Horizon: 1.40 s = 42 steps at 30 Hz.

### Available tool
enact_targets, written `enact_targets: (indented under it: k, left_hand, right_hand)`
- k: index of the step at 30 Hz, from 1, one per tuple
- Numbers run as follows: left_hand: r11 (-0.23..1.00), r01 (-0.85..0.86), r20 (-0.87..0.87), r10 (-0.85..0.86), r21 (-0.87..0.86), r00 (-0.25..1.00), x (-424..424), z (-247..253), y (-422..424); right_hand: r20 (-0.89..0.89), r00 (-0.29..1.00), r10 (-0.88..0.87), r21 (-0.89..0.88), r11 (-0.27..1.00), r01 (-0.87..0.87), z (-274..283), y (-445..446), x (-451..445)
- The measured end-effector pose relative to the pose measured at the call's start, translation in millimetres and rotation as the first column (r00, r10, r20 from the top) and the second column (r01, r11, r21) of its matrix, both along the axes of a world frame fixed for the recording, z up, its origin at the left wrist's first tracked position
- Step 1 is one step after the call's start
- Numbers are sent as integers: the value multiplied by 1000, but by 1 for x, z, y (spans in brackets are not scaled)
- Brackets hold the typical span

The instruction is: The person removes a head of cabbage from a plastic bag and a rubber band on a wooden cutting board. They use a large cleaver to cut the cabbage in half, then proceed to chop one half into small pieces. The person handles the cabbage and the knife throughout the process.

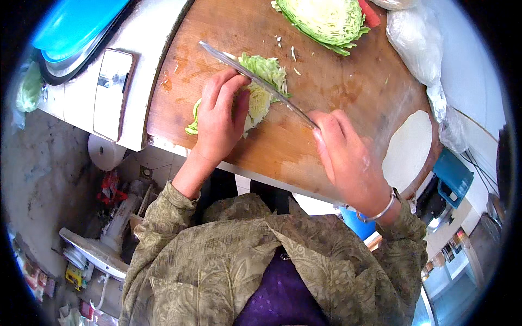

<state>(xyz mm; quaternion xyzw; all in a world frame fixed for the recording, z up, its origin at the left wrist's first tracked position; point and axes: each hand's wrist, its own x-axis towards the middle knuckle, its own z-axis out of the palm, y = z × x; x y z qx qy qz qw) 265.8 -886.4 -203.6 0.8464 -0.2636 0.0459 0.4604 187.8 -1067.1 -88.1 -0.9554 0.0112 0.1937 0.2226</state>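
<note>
My left hand [223,112] presses down on a piece of cut cabbage [259,104] on a wooden board [301,146], its fingertips against the side of the blade. In my right hand [346,159] is the handle end of a long kitchen knife [261,81], its blade slanting across the cabbage towards the upper left. Shredded cabbage [267,71] lies just beyond the blade. A larger cut cabbage [326,20] rests at the board's far edge, with small shreds scattered nearer. The handle itself is mostly hidden by my fingers.
A smartphone [112,95] lies on the white surface left of the board, below a blue basin [77,24]. Plastic bags [416,45] line the board's right edge. A flat, pale oval sheet [409,148] lies at the right, near a teal plastic container [453,173].
</note>
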Motion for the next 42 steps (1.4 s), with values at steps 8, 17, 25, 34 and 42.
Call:
enact_targets:
  k: [8,17,25,34,42]
  left_hand:
    - [998,18,-23,-20,-65,1000,-1,-5,-3]
    - [999,-3,55,5,-36,998,-3,-6,-2]
    - [999,-41,66,43,-32,997,-4,-8,5]
    - [999,-14,64,17,-42,998,-5,-12,3]
    - [999,-44,66,43,14,997,-7,-8,8]
  right_hand:
    - [51,998,-36,-25,999,37,-36,4,-1]
    - [-26,999,22,-45,999,-23,-19,13,4]
    - [65,998,1,34,999,-4,1,8,-4]
    - [78,997,-20,15,1000,19,-29,13,-1]
    - [28,999,32,-25,999,-31,-9,21,3]
